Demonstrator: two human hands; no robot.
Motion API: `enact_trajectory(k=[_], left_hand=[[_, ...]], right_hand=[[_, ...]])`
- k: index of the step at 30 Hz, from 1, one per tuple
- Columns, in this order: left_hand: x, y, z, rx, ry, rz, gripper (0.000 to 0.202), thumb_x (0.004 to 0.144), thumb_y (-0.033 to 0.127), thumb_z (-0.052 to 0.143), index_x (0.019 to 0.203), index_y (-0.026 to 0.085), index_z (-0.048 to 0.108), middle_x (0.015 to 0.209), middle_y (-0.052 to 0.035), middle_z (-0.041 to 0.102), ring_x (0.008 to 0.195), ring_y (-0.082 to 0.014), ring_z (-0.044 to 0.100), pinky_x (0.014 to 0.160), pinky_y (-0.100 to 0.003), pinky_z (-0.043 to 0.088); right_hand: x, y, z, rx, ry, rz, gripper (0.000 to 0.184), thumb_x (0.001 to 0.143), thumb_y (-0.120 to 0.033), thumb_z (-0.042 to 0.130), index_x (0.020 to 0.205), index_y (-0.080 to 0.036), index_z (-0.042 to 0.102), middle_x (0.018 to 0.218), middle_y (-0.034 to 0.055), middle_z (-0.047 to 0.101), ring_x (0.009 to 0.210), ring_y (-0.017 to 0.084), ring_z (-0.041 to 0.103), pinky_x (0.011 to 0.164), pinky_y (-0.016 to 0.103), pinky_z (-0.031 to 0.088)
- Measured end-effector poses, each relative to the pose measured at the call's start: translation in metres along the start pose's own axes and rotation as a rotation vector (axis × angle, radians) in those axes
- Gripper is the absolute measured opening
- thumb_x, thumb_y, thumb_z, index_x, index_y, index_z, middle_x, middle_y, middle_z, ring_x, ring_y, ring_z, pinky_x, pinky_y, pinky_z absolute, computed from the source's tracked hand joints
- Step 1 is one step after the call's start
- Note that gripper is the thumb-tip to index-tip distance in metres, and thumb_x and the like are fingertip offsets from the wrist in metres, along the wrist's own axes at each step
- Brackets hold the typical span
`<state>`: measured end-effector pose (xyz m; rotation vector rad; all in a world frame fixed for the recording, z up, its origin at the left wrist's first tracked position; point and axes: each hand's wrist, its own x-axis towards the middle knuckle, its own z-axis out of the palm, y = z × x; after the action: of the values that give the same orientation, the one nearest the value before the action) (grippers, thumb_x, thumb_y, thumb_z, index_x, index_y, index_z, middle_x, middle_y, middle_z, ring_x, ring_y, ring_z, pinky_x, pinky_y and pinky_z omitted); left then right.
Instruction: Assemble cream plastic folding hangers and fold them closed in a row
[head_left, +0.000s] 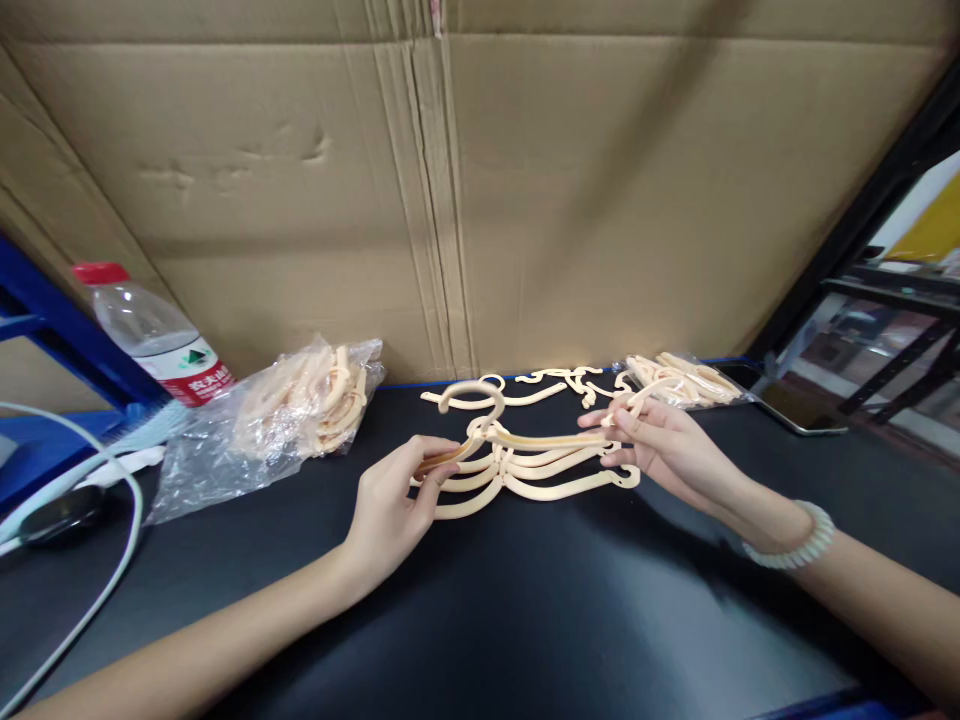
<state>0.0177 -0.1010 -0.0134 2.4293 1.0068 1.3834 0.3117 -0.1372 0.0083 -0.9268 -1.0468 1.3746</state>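
My left hand [391,497] is closed on the left arm of a cream plastic clothes hanger [551,441], lifted a little above the table with its hook upright. At the other end of that hanger, my right hand [666,448] pinches a small cream plastic hanger piece [637,402] between thumb and forefinger. Whether this piece touches the hanger's tip I cannot tell. Beneath the held hanger, several similar hangers [559,490] lie fanned over one another on the black table [525,610].
Behind lie a loose hanger arm [495,402] and several small hooked pieces [577,380]. Bags of cream parts stand left [319,400] and right [686,382]. A phone [802,412], a water bottle [161,335] and a white cable [135,500] flank them. Cardboard [600,200] walls the back.
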Motion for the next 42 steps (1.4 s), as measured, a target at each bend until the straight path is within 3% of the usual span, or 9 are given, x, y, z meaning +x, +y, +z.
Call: enact_trajectory(k=[2, 5, 19, 26, 30, 35, 42], left_hand=[[0.001, -0.003, -0.001, 0.033, -0.008, 0.019, 0.01, 0.087, 0.014, 0.057, 0.095, 0.02, 0.059, 0.085, 0.0011, 0.068, 0.075, -0.0114, 0.068, 0.069, -0.019, 0.054], [0.002, -0.004, -0.001, 0.054, -0.015, 0.045, 0.011, 0.087, 0.013, 0.056, 0.095, 0.02, 0.059, 0.084, 0.0011, 0.068, 0.075, -0.0115, 0.067, 0.069, -0.019, 0.054], [0.001, -0.005, -0.001, 0.074, 0.022, 0.143, 0.014, 0.086, 0.008, 0.056, 0.094, 0.019, 0.06, 0.081, 0.0013, 0.067, 0.069, -0.0095, 0.064, 0.067, -0.019, 0.051], [-0.002, -0.004, 0.0, 0.051, 0.019, 0.119, 0.014, 0.086, 0.009, 0.058, 0.094, 0.02, 0.06, 0.082, 0.0007, 0.068, 0.07, -0.0106, 0.066, 0.065, -0.019, 0.052], [-0.004, -0.001, 0.001, -0.002, 0.002, 0.038, 0.012, 0.086, 0.012, 0.058, 0.094, 0.02, 0.061, 0.085, 0.0, 0.069, 0.074, -0.0124, 0.068, 0.066, -0.02, 0.054], [-0.004, 0.007, 0.001, -0.09, -0.042, -0.095, 0.007, 0.087, 0.015, 0.057, 0.091, 0.019, 0.06, 0.084, -0.0002, 0.07, 0.074, -0.0128, 0.07, 0.068, -0.02, 0.057], [-0.004, 0.004, 0.0, 0.042, 0.067, 0.055, 0.01, 0.086, 0.012, 0.059, 0.093, 0.019, 0.061, 0.086, -0.0014, 0.07, 0.075, -0.0126, 0.069, 0.067, -0.021, 0.056]], right_hand=[[0.001, -0.006, -0.005, -0.013, -0.067, 0.061, 0.019, 0.08, -0.031, 0.071, 0.084, -0.017, 0.059, 0.104, 0.0096, 0.07, 0.092, 0.02, 0.068, 0.068, 0.027, 0.059], [0.0, -0.008, -0.009, -0.034, -0.143, 0.129, 0.018, 0.081, -0.029, 0.07, 0.082, -0.015, 0.058, 0.109, 0.0122, 0.069, 0.095, 0.021, 0.068, 0.076, 0.03, 0.058], [0.0, -0.001, -0.015, -0.067, -0.203, 0.197, 0.02, 0.079, -0.029, 0.073, 0.082, -0.015, 0.058, 0.089, 0.0076, 0.071, 0.09, 0.023, 0.071, 0.084, 0.032, 0.057], [0.0, 0.003, -0.004, -0.132, -0.071, 0.067, 0.031, 0.072, -0.037, 0.078, 0.077, -0.016, 0.056, 0.078, 0.0061, 0.072, 0.075, 0.022, 0.073, 0.073, 0.029, 0.06], [0.0, 0.007, 0.003, -0.152, 0.035, -0.039, 0.036, 0.066, -0.04, 0.081, 0.076, -0.017, 0.054, 0.065, 0.0006, 0.069, 0.06, 0.018, 0.072, 0.061, 0.026, 0.061], [-0.002, 0.007, 0.006, -0.164, 0.093, -0.127, 0.035, 0.069, -0.04, 0.079, 0.08, -0.018, 0.054, 0.062, 0.0007, 0.069, 0.058, 0.017, 0.071, 0.056, 0.022, 0.059], [-0.002, 0.0, 0.002, -0.074, -0.102, 0.049, 0.027, 0.072, -0.033, 0.078, 0.073, -0.017, 0.056, 0.076, 0.0029, 0.071, 0.071, 0.019, 0.073, 0.069, 0.028, 0.06]])
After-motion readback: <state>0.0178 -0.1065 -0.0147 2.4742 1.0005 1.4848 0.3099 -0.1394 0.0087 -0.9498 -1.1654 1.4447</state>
